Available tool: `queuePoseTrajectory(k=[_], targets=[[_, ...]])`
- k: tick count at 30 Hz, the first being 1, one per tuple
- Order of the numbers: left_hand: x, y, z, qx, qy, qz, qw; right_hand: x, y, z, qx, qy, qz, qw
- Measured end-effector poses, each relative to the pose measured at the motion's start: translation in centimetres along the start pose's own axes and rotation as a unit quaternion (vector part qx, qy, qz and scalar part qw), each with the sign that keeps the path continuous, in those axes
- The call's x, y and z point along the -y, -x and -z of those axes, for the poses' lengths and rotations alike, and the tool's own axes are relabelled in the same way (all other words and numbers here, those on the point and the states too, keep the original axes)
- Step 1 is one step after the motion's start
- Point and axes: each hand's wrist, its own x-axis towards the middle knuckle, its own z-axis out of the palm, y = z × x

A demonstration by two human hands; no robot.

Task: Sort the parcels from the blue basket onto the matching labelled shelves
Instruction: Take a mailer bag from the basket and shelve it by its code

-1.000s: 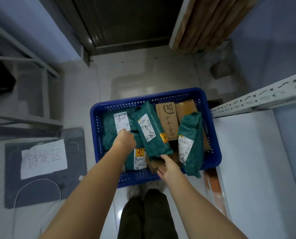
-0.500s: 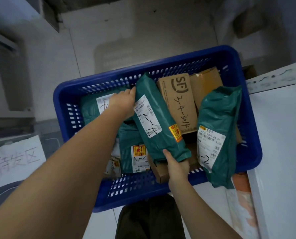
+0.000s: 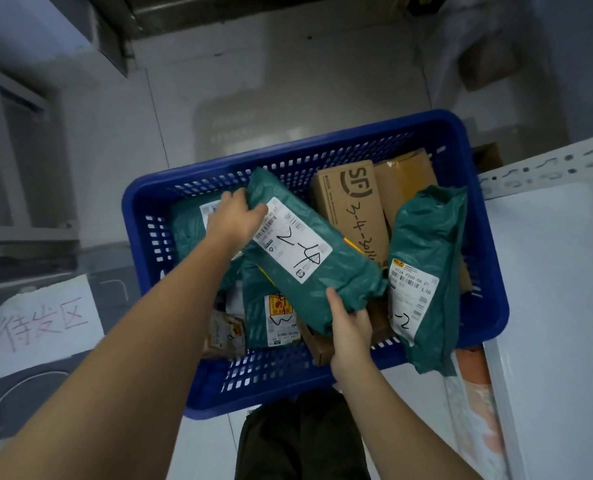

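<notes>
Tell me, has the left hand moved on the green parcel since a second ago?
Yes. The left hand shifted from the neighbouring parcel's label onto the green parcel, toward the SF box.

Both arms out; left hand (image 3: 234, 216) & right hand (image 3: 350, 329) fingers curled, gripping.

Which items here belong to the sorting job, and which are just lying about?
Job: blue plastic basket; green poly-bag parcel marked 2-4, gripped by left hand and right hand; brown SF cardboard box; green bag marked 2.
Lying about: white handwritten paper sign; grey floor mat.
</notes>
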Motion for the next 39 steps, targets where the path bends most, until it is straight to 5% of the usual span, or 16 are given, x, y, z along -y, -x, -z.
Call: queuePoseTrajectory(k=[6,10,21,27,31,39], targets=[[2.5,6.8,2.2,-0.064,0.032,0.026,0.997,2.5,2.4,0.2,0.014,0.146,0.11,0.983],[3.4,12.4,3.5,-0.189,0.018,-0.065,0.98,4.5,4.8,0.6,0.038,0.18,0.131,0.974],[1.4,26.6,9.7,-0.148,0.22,-0.005,0.964,9.7,18.0,2.3,0.078,0.297,0.216,0.927],[-1.7,33.8,14.1,-0.18,0.268,-0.073,0.944,13.2,26.1,6.3,0.086,0.309,0.287,0.903],[-4.1,38.8,17.2,-0.254,0.168,-0.13,0.944,15.6,31.9,10.3,0.093,0.266,0.356,0.891],[-7.9,46.4,20.1,-0.186,0.278,-0.275,0.901,18.0,40.4,17.3,0.051,0.183,0.457,0.869]])
